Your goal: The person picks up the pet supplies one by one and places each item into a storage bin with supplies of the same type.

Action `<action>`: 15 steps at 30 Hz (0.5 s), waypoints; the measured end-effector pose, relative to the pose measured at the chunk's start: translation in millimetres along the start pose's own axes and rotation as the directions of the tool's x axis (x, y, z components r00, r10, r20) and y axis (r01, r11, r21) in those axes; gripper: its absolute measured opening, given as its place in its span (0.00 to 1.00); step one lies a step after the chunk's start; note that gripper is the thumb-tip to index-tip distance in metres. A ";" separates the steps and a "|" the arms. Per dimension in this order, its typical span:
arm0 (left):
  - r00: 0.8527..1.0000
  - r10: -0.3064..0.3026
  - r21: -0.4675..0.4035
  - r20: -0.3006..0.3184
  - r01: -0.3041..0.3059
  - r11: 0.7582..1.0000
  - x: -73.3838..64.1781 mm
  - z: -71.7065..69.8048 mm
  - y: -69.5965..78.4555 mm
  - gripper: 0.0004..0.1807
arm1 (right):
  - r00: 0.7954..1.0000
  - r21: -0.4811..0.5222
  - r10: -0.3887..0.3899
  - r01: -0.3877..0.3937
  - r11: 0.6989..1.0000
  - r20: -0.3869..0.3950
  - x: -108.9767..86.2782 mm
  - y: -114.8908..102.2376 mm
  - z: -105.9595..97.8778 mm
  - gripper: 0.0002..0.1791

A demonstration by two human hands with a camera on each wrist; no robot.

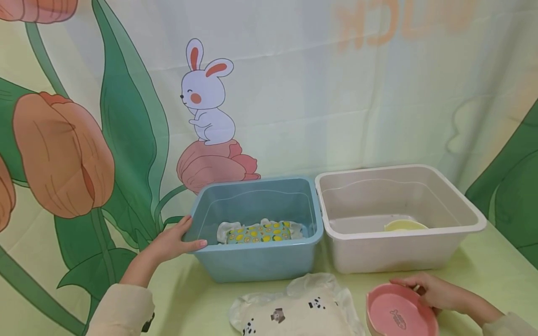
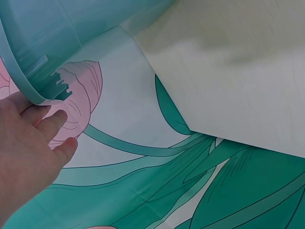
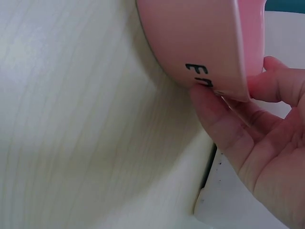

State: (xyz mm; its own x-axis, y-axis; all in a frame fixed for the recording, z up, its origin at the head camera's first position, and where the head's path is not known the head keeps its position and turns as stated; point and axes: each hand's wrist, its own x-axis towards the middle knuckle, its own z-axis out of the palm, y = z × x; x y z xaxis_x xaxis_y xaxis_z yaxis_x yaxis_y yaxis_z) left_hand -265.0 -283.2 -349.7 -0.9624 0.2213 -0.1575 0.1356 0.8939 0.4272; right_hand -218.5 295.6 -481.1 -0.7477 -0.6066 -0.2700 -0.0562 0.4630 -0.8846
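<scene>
In the head view my left hand (image 1: 170,240) rests on the left front corner of a blue plastic basin (image 1: 260,261), thumb along the front rim. The left wrist view shows its fingers (image 2: 51,126) fairly straight at the rim's outer side. A small lemon-print pillow (image 1: 260,232) with white ruffles lies inside that basin. On the right, my right hand (image 1: 441,291) pinches the edge of a pink pet bowl (image 1: 397,310) with a fish-bone print inside. Dark letters mark the bowl's outer wall (image 3: 200,43) in the right wrist view, fingertips right beside them.
A greyish-white basin (image 1: 395,254) stands against the blue one, with a pale yellow round thing (image 1: 405,225) inside. In front lies a cream ruffled pillow (image 1: 290,310) with animal prints. Behind the table (image 1: 185,298) hangs a printed cloth (image 1: 294,93) with a rabbit and tulips.
</scene>
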 end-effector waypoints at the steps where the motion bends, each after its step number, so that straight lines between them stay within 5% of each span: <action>1: 1.000 -0.002 -0.002 0.000 0.002 1.000 0.1 0.0 -0.2 0.54 | 1.000 0.001 0.000 0.000 1.000 0.002 0.1 -0.2 -0.1 0.35; 15: 1.000 -0.001 0.002 -0.007 0.001 1.000 1.9 1.2 -3.6 0.54 | 0.997 -0.116 -0.065 0.059 0.991 -0.051 2.0 3.1 1.9 0.31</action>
State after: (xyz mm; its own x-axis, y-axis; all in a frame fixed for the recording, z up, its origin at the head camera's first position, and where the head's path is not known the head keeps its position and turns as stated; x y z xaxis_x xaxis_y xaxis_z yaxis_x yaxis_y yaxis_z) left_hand -267.0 -285.5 -352.6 -0.9641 0.2179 -0.1520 0.1352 0.8948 0.4254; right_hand -218.9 294.6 -485.1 -0.7751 -0.6019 -0.1919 -0.1766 0.4981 -0.8489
